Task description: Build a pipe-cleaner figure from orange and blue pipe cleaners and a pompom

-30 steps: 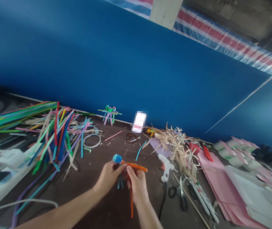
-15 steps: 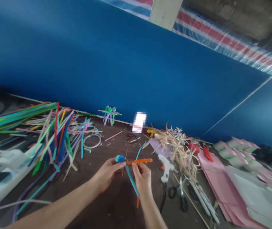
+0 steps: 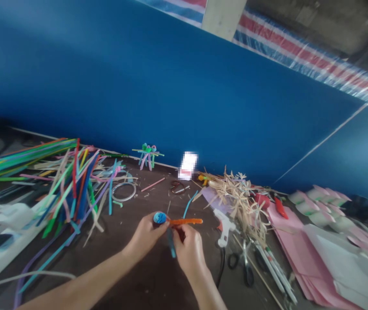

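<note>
My left hand [image 3: 146,236] is closed in a pinch on a round coil of blue pipe cleaner [image 3: 159,217]. Out from beside the coil, an orange pipe cleaner [image 3: 188,221] points to the right, its surface thick and wound-looking. A short light-blue pipe cleaner end [image 3: 172,246] hangs down between the hands. My right hand [image 3: 188,247] has its fingers closed just under the orange stem, close to the left fingertips; exactly what they grip is partly hidden. On the table beyond, a loose blue pipe cleaner [image 3: 190,204] lies apart from both hands.
Left are heaped coloured pipe cleaners [image 3: 80,185] and a white power strip [image 3: 16,241]. A small pipe-cleaner figure [image 3: 148,156] and a blurred bright rectangle [image 3: 187,165] stand at the back. Right are a glue gun [image 3: 225,228], scissors [image 3: 246,262] and pink sheets [image 3: 295,254].
My right hand has slid left and slightly down, closer to the left hand. The orange stem sits a little lower, and the light-blue strip hangs steeper with less of it showing.
</note>
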